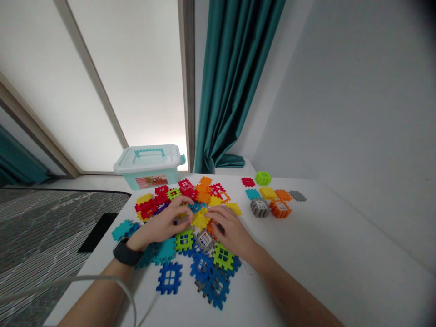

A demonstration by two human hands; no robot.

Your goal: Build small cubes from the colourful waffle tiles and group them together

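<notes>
Easy to snag
Beyond the near blue window tile (pixel 169 278) on the desk (pixel 306 250), the grey block (pixel 205 240) sits where my right hand (pixel 233 229) could knock it; just past it lies the yellow notched tile (pixel 200 219), between that hand and my left hand (pixel 170 222), and I cannot tell whether either grip is clamped; overlapping edges could drag neighbours loose

bare white table (pixel 303 259) passable right of right forearm (pixel 286 281), block cluster (pixel 280 209) beyond, tile pile (pixel 203 267) crowding left hand (pixel 173 221) and right hand (pixel 233 229), lidded box (pixel 150 156) behind, cord (pixel 75 279) crossing left forearm (pixel 105 297)
</notes>
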